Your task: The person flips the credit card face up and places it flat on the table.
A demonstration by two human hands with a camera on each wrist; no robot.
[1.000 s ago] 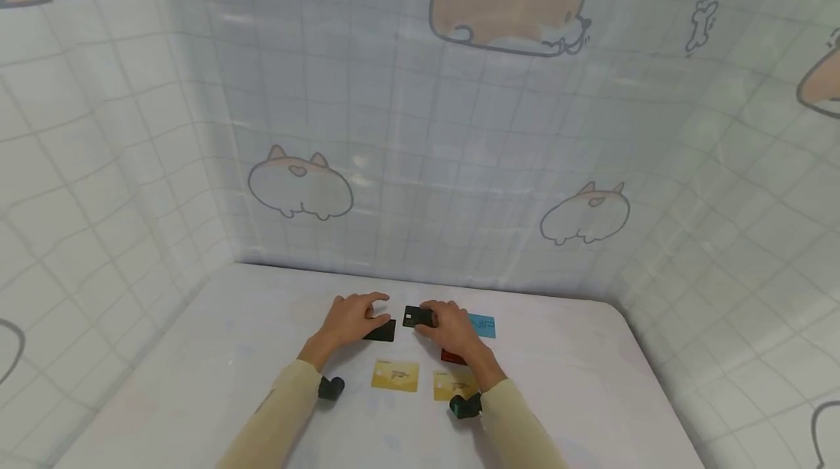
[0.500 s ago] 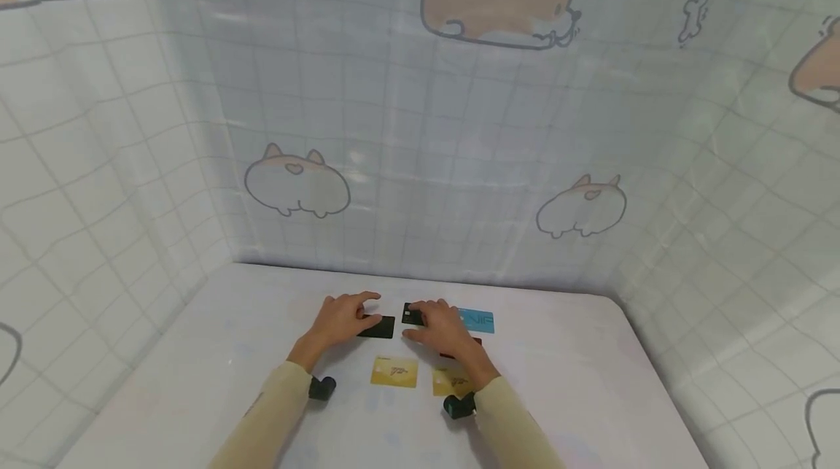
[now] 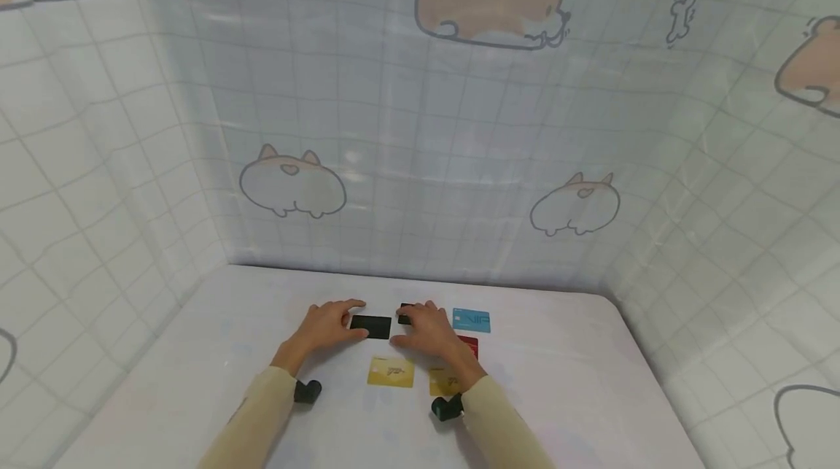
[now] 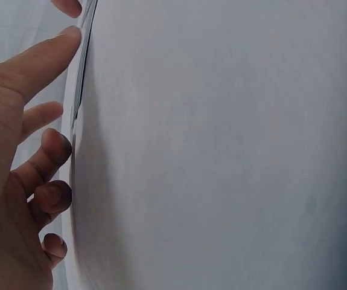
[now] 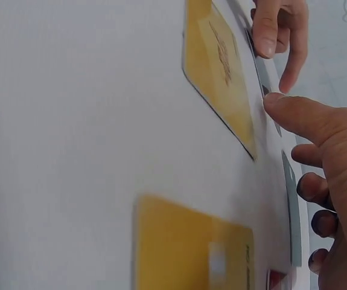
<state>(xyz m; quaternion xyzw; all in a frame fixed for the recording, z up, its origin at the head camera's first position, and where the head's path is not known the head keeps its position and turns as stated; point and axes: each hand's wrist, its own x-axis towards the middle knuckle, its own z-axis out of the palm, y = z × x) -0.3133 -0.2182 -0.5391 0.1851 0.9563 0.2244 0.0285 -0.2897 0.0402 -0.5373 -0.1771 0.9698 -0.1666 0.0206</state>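
Observation:
In the head view my left hand (image 3: 321, 329) rests with spread fingers at the left end of a black card (image 3: 375, 327). Its thumb tip lies at the card's near left edge; firm contact cannot be told. Just right of that card, my right hand (image 3: 429, 330) reaches over a second black card (image 3: 405, 313), covering most of it. The right fingertips touch this card and the thumb is held apart, near the first card's right edge. Loosely bent fingers of my left hand (image 4: 16, 157) show in the left wrist view.
Nearer me lie two yellow cards, one whole (image 3: 391, 373) and one partly under the right forearm (image 3: 442, 382). A blue card (image 3: 471, 320) and a partly hidden red card (image 3: 471, 346) lie right of my right hand. A patterned curtain (image 3: 420, 235) stands behind the white table (image 3: 564, 381).
My left hand has drawn back leftward, uncovering more of the first black card. My right hand has loosened from the second black card and slid left over it, uncovering the blue card.

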